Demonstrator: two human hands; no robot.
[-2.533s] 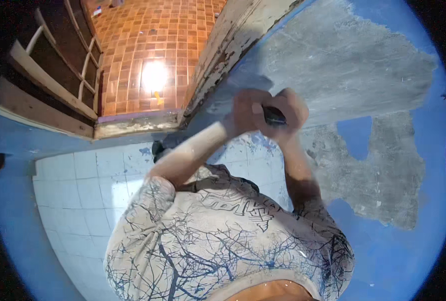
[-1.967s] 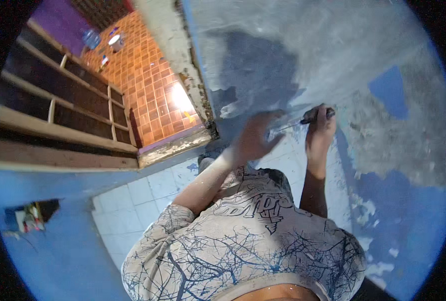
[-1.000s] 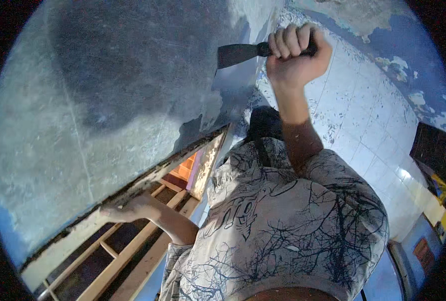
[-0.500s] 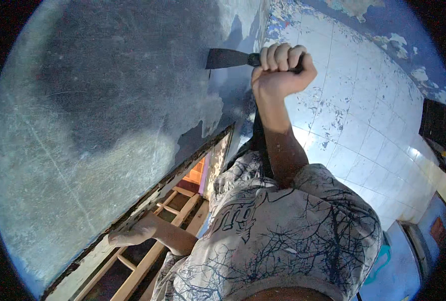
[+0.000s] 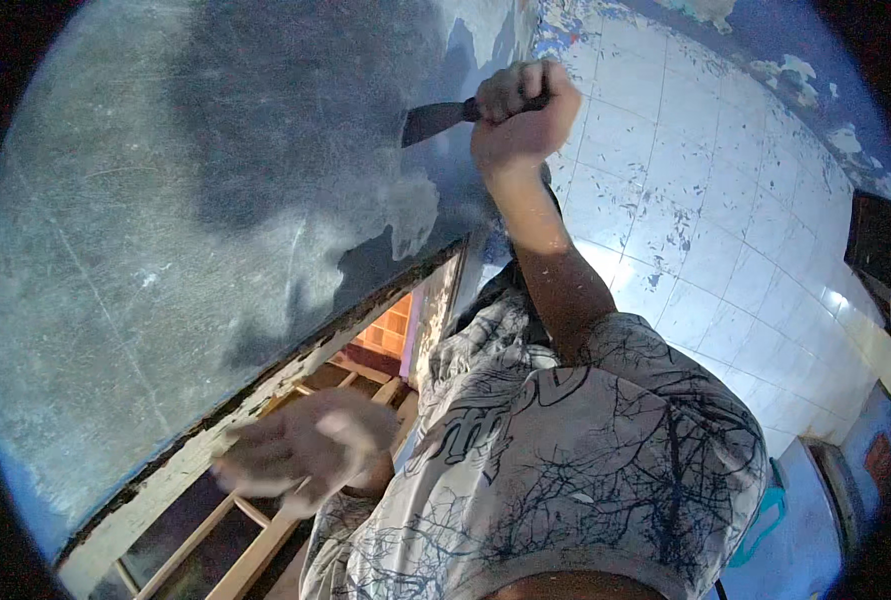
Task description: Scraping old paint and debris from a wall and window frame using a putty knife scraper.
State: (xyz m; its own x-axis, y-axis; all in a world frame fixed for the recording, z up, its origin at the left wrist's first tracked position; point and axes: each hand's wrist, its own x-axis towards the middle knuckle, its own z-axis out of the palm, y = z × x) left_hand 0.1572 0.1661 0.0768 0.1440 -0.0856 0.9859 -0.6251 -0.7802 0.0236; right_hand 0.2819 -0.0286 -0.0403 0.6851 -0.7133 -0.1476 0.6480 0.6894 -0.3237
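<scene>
My right hand [image 5: 525, 110] is wrapped around the handle of a dark putty knife [image 5: 435, 122]. The blade's wide edge meets the wall [image 5: 295, 130], where bare grey plaster borders remaining blue paint. My left hand [image 5: 305, 445] is open, its fingers spread and smeared by motion, in front of the wall's lower edge and a wooden ladder [image 5: 255, 555]. Nothing shows in its palm. A ragged patch of blue paint [image 5: 365, 260] clings beside the chipped lower edge of the wall.
An opening with a chipped frame [image 5: 443, 290] lies below the wall, with the ladder's rails and rungs in it. White floor tiles [image 5: 705, 220] strewn with paint flakes stretch to the right. Dark furniture [image 5: 875, 245] and a teal object [image 5: 760, 525] sit at far right.
My right hand and the putty knife have shifted left and slightly up, the blade tilting lower along the wall. My left hand has come away from the wall's lower edge and opened out.
</scene>
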